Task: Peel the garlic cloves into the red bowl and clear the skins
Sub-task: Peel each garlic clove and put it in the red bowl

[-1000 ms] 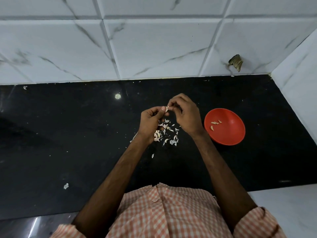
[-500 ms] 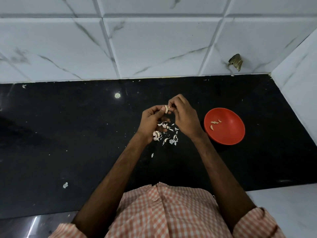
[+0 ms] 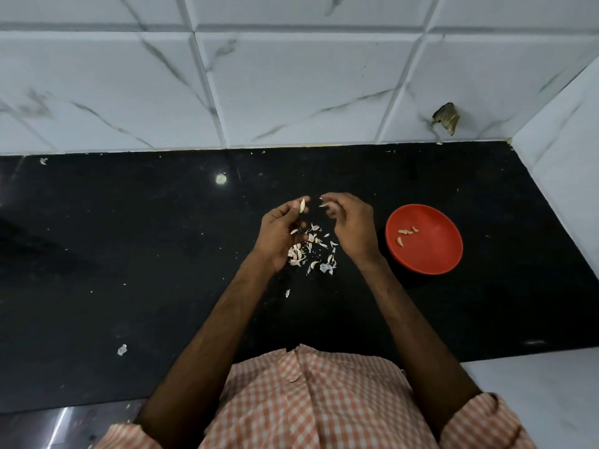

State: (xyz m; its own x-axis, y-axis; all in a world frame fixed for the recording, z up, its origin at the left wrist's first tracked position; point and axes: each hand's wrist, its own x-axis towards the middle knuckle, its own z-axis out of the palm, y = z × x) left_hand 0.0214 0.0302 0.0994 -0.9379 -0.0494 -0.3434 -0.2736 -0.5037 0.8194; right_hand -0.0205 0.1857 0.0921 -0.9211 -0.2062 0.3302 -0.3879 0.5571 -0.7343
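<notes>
My left hand (image 3: 280, 233) pinches a pale garlic clove (image 3: 302, 205) between thumb and fingertips above the black counter. A short gap to the right, my right hand (image 3: 351, 226) has its fingers curled round a small bit of garlic skin (image 3: 324, 205) at the fingertips. Under and between both hands lies a pile of garlic skins and cloves (image 3: 312, 251). The red bowl (image 3: 434, 254) stands to the right of my right hand and holds several peeled cloves (image 3: 405, 234).
The black counter (image 3: 146, 254) ends at a white tiled wall (image 3: 291, 85) behind and a white side wall (image 3: 564, 157) on the right. Stray skin bits lie at the near left (image 3: 122, 350) and below the pile (image 3: 287, 293).
My hands were together on the clove before. They have drawn apart: the left keeps the clove, the right has come away with a piece of skin.
</notes>
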